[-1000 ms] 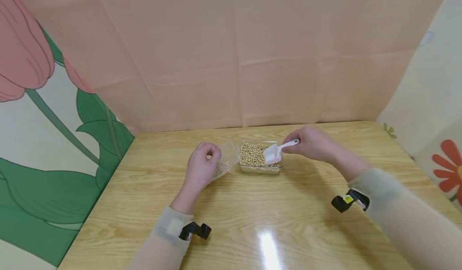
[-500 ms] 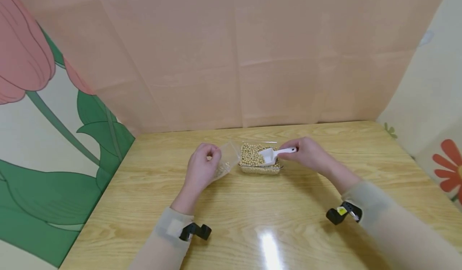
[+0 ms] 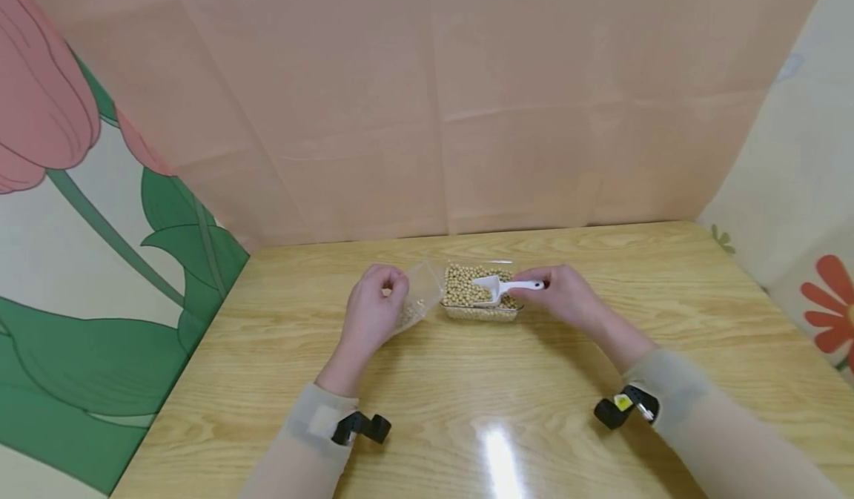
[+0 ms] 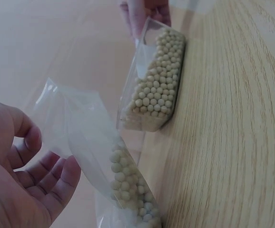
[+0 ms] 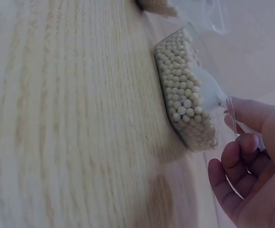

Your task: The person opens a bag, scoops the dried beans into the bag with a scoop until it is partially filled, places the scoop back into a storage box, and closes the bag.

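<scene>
A small white scoop (image 3: 494, 288) has its blade among the soybeans (image 3: 460, 284) that fill a clear rectangular box (image 3: 482, 314). My right hand (image 3: 567, 297) pinches the scoop's handle from the right, its other fingers curled beside the box wall in the right wrist view. Left of the box, my left hand (image 3: 373, 308) holds a clear plastic bag (image 3: 423, 285) by its edge, the bag's mouth spread towards the box. Soybeans lie in the bottom of the bag, best seen as bagged soybeans (image 4: 123, 178) in the left wrist view. The scoop's blade is partly sunk and hidden.
Everything stands on a wood-grain table (image 3: 427, 395). A plain pinkish cloth (image 3: 434, 113) hangs behind its far edge. Walls with flower pictures flank it at left and right. Both wrists wear black camera mounts.
My right hand has come down and slightly left, bringing the scoop from tilted above the beans to lying lower and deeper among them. The left hand and bag stay in place.
</scene>
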`<state>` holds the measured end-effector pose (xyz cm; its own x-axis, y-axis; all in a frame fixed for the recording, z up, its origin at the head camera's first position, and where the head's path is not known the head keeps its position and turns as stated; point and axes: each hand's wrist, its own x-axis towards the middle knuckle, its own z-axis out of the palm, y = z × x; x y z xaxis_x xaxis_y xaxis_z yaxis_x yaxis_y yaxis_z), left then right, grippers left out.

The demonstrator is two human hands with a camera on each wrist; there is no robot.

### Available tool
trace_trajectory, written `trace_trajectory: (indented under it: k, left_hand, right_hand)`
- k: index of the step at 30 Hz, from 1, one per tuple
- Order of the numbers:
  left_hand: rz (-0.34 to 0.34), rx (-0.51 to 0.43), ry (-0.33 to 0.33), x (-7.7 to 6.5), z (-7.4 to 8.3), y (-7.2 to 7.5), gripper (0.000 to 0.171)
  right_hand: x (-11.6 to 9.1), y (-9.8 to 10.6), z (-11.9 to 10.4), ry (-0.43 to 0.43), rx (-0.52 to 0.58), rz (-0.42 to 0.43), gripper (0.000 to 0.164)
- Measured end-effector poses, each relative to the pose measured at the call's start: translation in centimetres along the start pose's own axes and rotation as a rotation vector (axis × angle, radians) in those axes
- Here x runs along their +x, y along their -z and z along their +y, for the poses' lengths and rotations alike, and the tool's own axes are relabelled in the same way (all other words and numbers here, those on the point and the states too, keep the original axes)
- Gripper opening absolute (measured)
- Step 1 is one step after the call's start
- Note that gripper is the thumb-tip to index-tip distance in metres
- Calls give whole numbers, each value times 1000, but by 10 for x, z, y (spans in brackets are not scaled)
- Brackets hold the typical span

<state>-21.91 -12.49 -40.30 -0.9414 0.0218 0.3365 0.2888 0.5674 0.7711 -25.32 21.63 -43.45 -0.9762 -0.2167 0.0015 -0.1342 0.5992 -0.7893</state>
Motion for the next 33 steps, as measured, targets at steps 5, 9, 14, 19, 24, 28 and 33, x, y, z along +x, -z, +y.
trace_trajectory:
  k: [5, 9, 14, 19, 24, 28, 33]
  left_hand:
    - [6, 3, -1, 0, 0, 0, 22]
    - [7, 3, -5, 0, 0, 0, 22]
    - [8, -1, -17, 0, 1, 0, 22]
    - [4, -2, -6, 1, 0, -1, 21]
    - [-5, -2, 9, 1, 1, 0, 21]
    - [-6, -2, 10, 1, 2, 0, 22]
    - [-7, -10, 10, 1, 1, 0, 22]
  right_hand:
    - [0, -3, -1, -5, 25, 17, 45]
    - [0, -5, -4, -10, 29, 19, 44]
    - [0, -7, -7, -22, 43, 10, 46]
    - [-2, -4, -6, -8, 33, 2, 47]
    - [-4, 2, 0, -17, 50, -11, 47]
    - [-8, 5, 4, -26, 81, -22, 49]
    - [-11, 5, 8, -51, 146, -35, 51]
